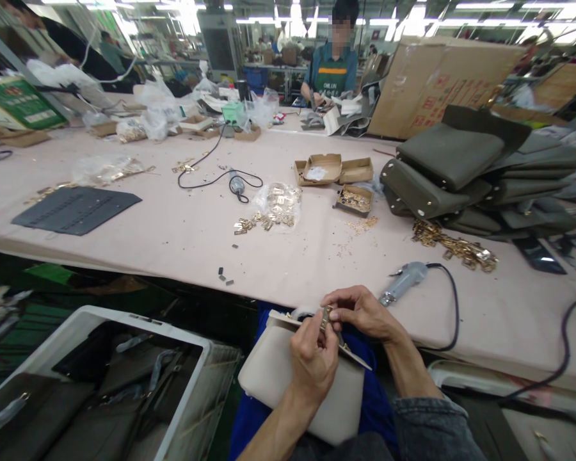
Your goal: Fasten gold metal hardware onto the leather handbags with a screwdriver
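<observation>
A cream handbag (269, 358) lies on my lap over blue cloth, leaning toward the table edge. Above its top edge, my left hand (314, 355) pinches a small gold metal clasp (325, 316). The fingertips of my right hand (362, 312) close on the same piece from the other side. Fingers cover part of the clasp, so its exact shape is hidden. To the right of my right hand, a grey electric screwdriver (406, 282) rests on the table with its tip pointing toward me.
A white crate (199, 358) of dark bags stands at lower left. On the table (182, 256) are bagged gold fittings (281, 205), a small box of screws (355, 200), loose gold hardware (456, 246) and stacked olive bags (451, 153). A co-worker (333, 70) sits opposite.
</observation>
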{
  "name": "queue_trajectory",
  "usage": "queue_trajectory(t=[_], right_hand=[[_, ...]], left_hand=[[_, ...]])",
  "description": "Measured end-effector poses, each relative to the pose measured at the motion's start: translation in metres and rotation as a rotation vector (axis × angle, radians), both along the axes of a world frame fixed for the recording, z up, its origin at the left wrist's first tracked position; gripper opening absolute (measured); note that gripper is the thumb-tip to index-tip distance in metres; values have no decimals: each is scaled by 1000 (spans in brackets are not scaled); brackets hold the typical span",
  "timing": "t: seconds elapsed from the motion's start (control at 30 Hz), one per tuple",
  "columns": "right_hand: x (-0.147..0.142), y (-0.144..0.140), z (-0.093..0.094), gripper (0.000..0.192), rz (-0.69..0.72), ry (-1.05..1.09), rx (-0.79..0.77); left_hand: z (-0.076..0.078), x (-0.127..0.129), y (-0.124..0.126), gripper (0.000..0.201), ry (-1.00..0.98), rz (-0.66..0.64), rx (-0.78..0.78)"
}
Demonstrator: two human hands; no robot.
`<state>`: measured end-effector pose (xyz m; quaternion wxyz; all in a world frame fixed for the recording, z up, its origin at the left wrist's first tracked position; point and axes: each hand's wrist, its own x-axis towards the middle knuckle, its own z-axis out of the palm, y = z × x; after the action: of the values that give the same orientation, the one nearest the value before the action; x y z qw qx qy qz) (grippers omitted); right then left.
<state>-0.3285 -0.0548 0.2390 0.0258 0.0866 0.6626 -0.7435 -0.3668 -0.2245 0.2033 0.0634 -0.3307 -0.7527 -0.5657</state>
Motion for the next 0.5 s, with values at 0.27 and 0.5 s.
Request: queue_trajectory(t=[0.27, 0.5], right_hand=[[4, -12, -1, 26, -161, 14, 282], [3, -15, 2, 27, -121, 63, 172]], left_hand=[[5, 0, 1, 27, -111, -11, -32], [22, -12, -13, 40, -850, -332, 75]])
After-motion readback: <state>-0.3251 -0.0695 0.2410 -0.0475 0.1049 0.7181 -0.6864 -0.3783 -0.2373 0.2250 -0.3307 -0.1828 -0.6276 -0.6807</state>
